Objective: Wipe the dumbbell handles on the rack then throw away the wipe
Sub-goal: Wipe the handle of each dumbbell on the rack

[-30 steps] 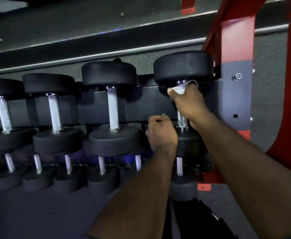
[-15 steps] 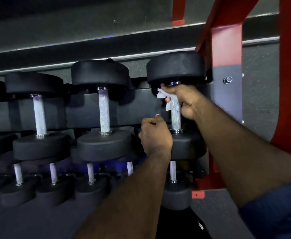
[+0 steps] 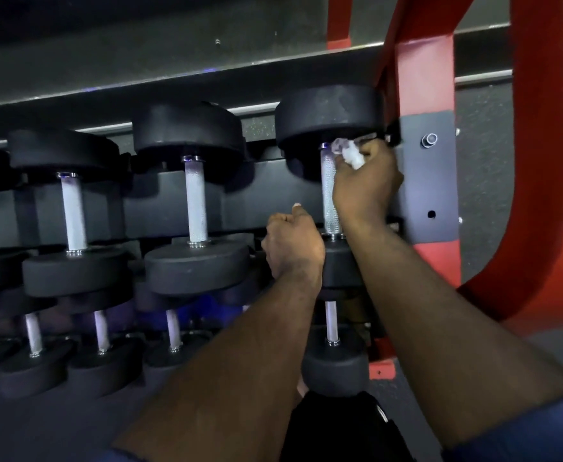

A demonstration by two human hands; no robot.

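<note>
My right hand (image 3: 367,185) grips the crumpled white wipe (image 3: 350,156) and presses it against the top of the handle (image 3: 328,195) of the rightmost dumbbell (image 3: 328,115) on the upper row, just under its far head, beside the red rack (image 3: 430,78) upright. My left hand (image 3: 293,243) is clenched in a fist by the handle's lower end. It seems to hold nothing, though its fingers face away.
</note>
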